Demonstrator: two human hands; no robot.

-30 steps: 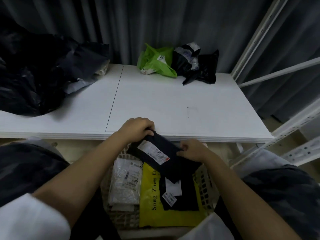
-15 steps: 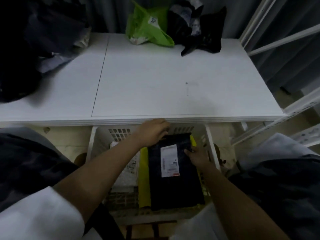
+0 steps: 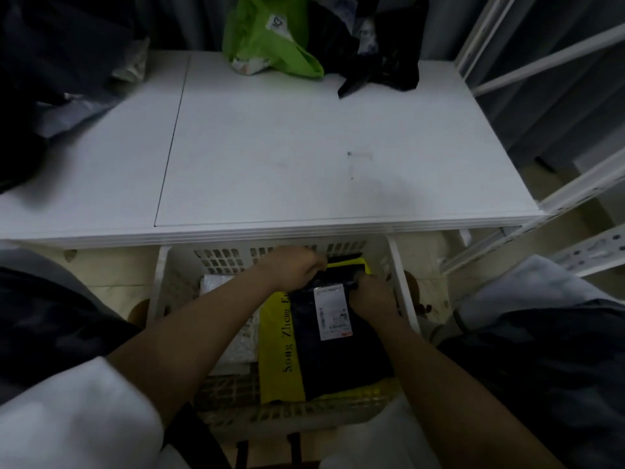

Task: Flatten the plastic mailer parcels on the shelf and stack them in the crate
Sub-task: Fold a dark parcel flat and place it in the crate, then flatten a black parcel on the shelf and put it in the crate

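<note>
Down inside the white perforated plastic crate [image 3: 402, 292], both hands worked at the far end of a flat black plastic mailer with a white shipping label [image 3: 341, 350]. The left hand [image 3: 294, 267] had its fingers curled over the mailer's far left corner, apparently gripping it, though the fingertips were hidden. The right hand [image 3: 372, 297] was clenched on the far right edge of the same mailer, just beside the label. The two hands were near each other, with the mailer's top edge between them.

Under the black mailer, and showing to the left of the left forearm's far side, lay a flat yellow plastic mailer with black lettering [image 3: 279, 350]; its far edge also peeked out beyond the hands. Left of that, partly hidden under the left forearm, sat a pale clear-wrapped parcel [image 3: 236, 350] in the crate.

Beyond both hands ran the white shelf board [image 3: 304, 147]. At its far side, well apart from the hands, lay a crumpled bright green plastic mailer [image 3: 270, 38] touching a crumpled black plastic mailer [image 3: 375, 59] to its right. Far to the left of the left hand, a heap of dark plastic bags [image 3: 50, 79] spread over the shelf.
</note>
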